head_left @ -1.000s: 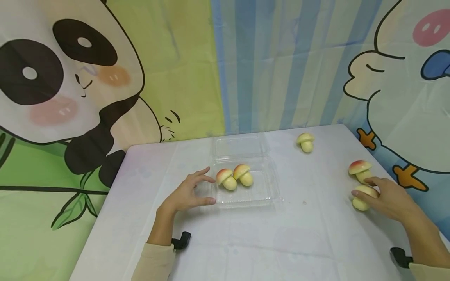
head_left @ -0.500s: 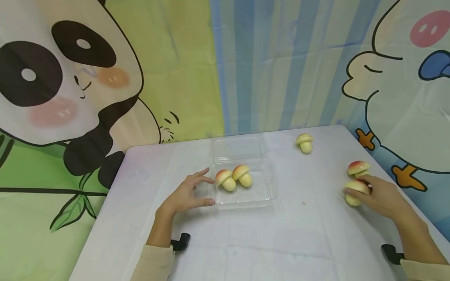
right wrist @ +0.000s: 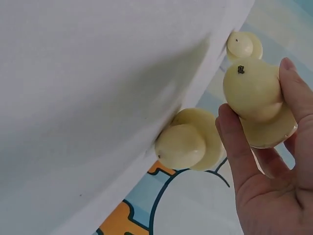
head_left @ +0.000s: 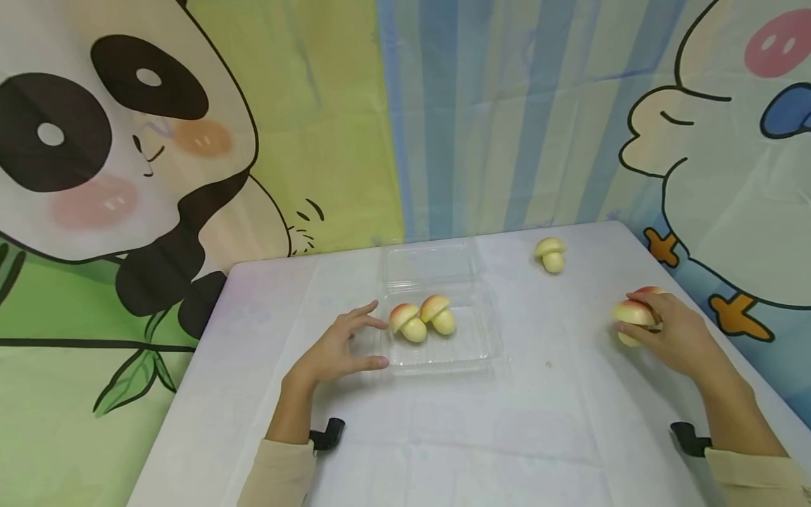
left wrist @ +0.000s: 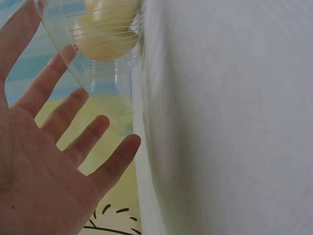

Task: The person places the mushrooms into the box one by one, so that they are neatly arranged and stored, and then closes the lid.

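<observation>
My right hand (head_left: 681, 336) grips a toy mushroom (head_left: 631, 313) with a red-tinged cap and pale yellow stem, raised off the white table in the right wrist view. Just behind it, another mushroom (right wrist: 181, 147) sits on the table, mostly hidden by the hand in the head view. My left hand (head_left: 342, 346) has its fingers spread and thumb extended at the left edge of a clear plastic clamshell box (head_left: 474, 346). Inside that box, two mushrooms, the left one (head_left: 412, 325) and the right one (head_left: 439, 315), lie side by side at the left.
One more pale mushroom (head_left: 551, 255) stands near the table's back edge, right of the box. The box's lid (head_left: 431, 266) lies folded back toward the printed curtain (head_left: 469, 120). A white cloth covers the table (head_left: 507, 436). Its right edge runs close to my right hand.
My right hand has lifted the mushroom from the table and carried it slightly left and away from me, now overlapping the mushroom behind. My left hand and the box have stayed put.
</observation>
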The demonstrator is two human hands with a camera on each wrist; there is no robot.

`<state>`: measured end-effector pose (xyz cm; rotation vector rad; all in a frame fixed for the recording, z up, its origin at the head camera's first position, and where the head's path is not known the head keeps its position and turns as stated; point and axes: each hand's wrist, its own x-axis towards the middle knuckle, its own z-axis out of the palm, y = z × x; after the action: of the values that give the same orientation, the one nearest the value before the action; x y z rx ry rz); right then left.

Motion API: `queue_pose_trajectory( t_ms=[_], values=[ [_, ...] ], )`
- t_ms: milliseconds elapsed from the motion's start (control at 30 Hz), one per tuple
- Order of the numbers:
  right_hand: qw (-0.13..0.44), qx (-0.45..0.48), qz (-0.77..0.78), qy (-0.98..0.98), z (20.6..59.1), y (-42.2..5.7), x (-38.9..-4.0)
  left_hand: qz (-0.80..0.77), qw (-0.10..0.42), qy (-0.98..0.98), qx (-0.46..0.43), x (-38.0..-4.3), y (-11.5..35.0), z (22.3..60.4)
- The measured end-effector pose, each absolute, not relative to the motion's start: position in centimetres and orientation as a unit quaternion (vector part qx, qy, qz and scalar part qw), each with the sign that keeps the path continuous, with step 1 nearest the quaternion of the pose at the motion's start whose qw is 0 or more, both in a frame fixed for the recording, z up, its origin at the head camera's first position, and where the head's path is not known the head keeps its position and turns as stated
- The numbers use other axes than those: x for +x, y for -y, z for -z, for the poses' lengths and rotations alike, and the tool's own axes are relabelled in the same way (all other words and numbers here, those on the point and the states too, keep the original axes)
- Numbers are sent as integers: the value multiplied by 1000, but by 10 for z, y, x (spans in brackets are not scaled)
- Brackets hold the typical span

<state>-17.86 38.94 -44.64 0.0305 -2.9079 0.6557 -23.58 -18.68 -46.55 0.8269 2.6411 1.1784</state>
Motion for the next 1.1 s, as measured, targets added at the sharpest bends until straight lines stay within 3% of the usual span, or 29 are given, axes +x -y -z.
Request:
queue_pose_trajectory(
  t_ms=[433,767,1100],
  values=[
    [48,1,-238,970,440,-370,-190,-394,76,-876,266,-236,186,464],
    [103,58,-264,957,437,-347,-196,-387,73,-877,275,-236,187,468],
    [112,87,-277,950,433,-330,-206,-393,73,-875,274,-236,187,466]
  ],
)
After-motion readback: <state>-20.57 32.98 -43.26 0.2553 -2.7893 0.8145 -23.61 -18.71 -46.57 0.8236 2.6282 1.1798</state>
